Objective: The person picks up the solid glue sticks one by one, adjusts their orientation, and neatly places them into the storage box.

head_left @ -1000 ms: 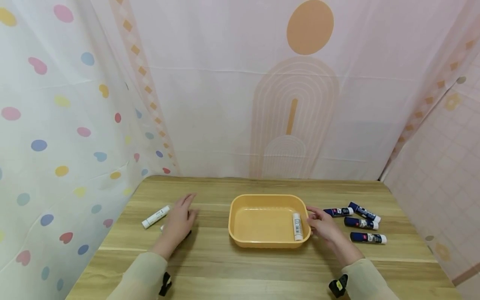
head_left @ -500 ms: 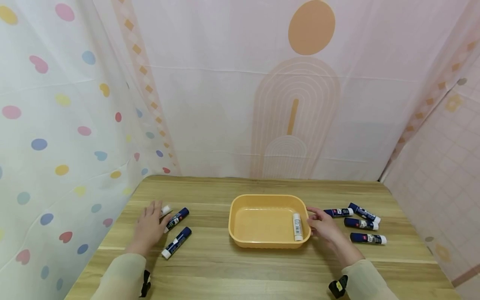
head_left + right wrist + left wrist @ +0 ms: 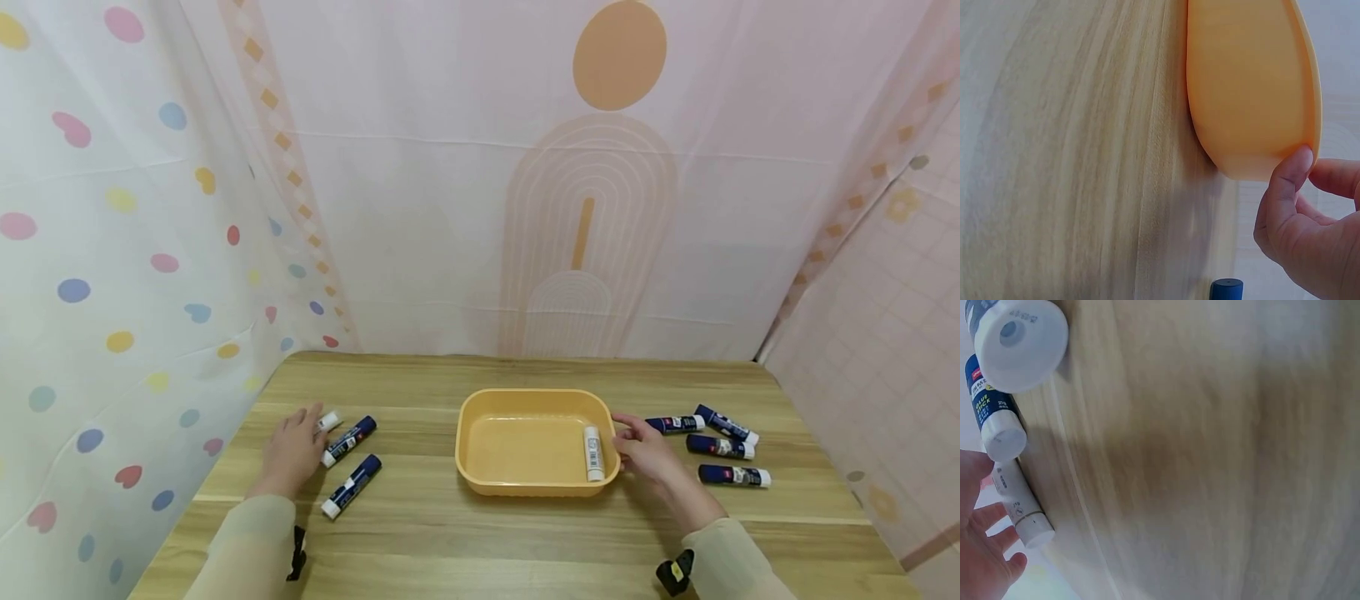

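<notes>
A yellow plastic tray [image 3: 532, 488] stands mid-table. My right hand [image 3: 647, 450] pinches the rim at its right end; in the right wrist view the thumb and fingers meet at the tray wall [image 3: 1247, 94]. One white glue stick [image 3: 593, 454] lies inside the tray, along the right wall. At the left, my left hand [image 3: 291, 454] holds another white glue stick [image 3: 1019, 503], its thumb and fingers to either side. The hand hides much of that stick in the head view. Two dark blue glue sticks with white ends, an upper one [image 3: 349, 441] and a lower one [image 3: 352, 487], lie beside this hand.
Several blue glue sticks, including a front one [image 3: 734, 476], lie to the right of the tray, close to my right hand. The wooden table [image 3: 450, 542] ends at a patterned curtain [image 3: 420, 250] at the back, with more curtains on both sides.
My left hand has moved left, off the two blue glue sticks, to the white one, and its fingers have curled in. My right hand stays on the tray rim.
</notes>
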`<action>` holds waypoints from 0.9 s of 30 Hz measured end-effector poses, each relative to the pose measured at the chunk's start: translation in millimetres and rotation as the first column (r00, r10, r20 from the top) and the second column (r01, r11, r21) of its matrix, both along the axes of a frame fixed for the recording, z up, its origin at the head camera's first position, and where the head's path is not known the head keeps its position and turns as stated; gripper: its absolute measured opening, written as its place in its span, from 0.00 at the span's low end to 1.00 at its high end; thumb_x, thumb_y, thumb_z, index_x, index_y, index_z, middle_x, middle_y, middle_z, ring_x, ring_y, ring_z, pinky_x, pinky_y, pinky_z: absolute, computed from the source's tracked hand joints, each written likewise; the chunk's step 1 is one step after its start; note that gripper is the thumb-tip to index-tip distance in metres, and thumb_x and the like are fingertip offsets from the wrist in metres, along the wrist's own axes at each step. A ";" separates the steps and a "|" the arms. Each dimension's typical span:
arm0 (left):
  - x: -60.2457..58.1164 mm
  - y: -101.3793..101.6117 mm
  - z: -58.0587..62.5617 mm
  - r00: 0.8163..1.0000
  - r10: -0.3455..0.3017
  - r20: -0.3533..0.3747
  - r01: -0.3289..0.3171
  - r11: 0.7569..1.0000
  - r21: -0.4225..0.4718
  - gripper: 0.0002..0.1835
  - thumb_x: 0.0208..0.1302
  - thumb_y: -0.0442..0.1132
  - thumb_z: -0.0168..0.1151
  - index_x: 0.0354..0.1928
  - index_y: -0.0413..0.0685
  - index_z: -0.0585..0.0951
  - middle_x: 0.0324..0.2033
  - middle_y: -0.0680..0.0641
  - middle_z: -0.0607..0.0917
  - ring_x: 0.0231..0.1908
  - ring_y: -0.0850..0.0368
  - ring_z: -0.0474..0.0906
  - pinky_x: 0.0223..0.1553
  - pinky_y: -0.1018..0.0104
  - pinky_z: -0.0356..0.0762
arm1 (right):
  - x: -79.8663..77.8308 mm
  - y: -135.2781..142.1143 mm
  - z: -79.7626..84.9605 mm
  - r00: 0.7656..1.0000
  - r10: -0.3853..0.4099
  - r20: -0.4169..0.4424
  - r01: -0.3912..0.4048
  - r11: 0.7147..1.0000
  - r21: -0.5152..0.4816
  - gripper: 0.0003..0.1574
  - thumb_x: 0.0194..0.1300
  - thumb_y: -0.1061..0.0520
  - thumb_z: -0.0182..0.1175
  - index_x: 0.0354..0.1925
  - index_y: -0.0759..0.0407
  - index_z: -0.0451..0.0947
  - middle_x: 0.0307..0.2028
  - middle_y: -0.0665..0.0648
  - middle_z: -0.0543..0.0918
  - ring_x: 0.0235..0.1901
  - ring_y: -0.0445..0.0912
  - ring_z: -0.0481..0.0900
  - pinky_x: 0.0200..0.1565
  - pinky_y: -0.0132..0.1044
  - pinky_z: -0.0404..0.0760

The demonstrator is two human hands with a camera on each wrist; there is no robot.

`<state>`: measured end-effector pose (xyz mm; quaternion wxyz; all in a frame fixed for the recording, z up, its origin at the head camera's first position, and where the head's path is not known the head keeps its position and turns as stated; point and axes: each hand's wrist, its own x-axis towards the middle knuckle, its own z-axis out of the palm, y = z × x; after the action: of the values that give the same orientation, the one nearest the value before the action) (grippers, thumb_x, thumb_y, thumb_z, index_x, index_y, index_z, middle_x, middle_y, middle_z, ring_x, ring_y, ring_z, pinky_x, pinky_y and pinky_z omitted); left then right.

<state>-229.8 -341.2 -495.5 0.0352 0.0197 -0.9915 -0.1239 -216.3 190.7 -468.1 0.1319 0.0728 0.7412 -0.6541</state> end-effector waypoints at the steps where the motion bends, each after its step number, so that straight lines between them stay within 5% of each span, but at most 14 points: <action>1: -1.3 0.1 -0.8 1.000 -0.010 -0.017 0.010 1.000 -0.012 0.28 0.70 0.39 0.46 0.70 0.38 0.58 0.63 0.26 0.63 0.59 0.24 0.60 0.57 0.30 0.58 | 0.2 -0.2 0.4 1.000 -0.001 -0.001 0.001 1.000 -0.001 0.31 0.68 0.68 0.47 0.68 0.65 0.57 0.39 0.56 0.66 0.30 0.45 0.70 0.30 0.33 0.74; 11: -9.5 0.0 -6.9 0.998 -0.017 -0.055 0.014 0.998 -0.057 0.26 0.66 0.31 0.50 0.66 0.36 0.64 0.46 0.26 0.76 0.44 0.30 0.74 0.47 0.38 0.72 | -0.3 -1.2 0.3 1.000 -0.005 -0.001 0.005 1.000 0.021 0.30 0.68 0.67 0.48 0.68 0.64 0.57 0.39 0.57 0.66 0.30 0.45 0.71 0.31 0.33 0.75; 21: -7.8 3.4 -2.8 0.998 0.003 -0.058 -0.004 1.000 -0.025 0.27 0.64 0.28 0.49 0.66 0.37 0.64 0.46 0.26 0.75 0.43 0.30 0.74 0.45 0.40 0.74 | -1.4 0.1 -1.6 1.000 -0.001 -0.003 0.001 1.000 0.005 0.31 0.68 0.67 0.48 0.68 0.65 0.55 0.38 0.56 0.65 0.29 0.44 0.70 0.30 0.33 0.74; 27: -6.9 -0.1 -2.6 0.993 0.052 -0.102 -0.046 0.997 0.055 0.34 0.65 0.31 0.52 0.72 0.45 0.55 0.48 0.26 0.72 0.41 0.32 0.75 0.36 0.43 0.78 | -0.7 0.3 -2.8 1.000 -0.002 -0.014 0.002 1.000 0.005 0.31 0.68 0.67 0.48 0.68 0.65 0.55 0.39 0.56 0.66 0.29 0.44 0.70 0.30 0.33 0.74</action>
<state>-236.6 -341.3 -498.1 0.0889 0.0385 -0.9839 -0.1500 -217.0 191.1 -470.9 0.1257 0.0693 0.7438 -0.6528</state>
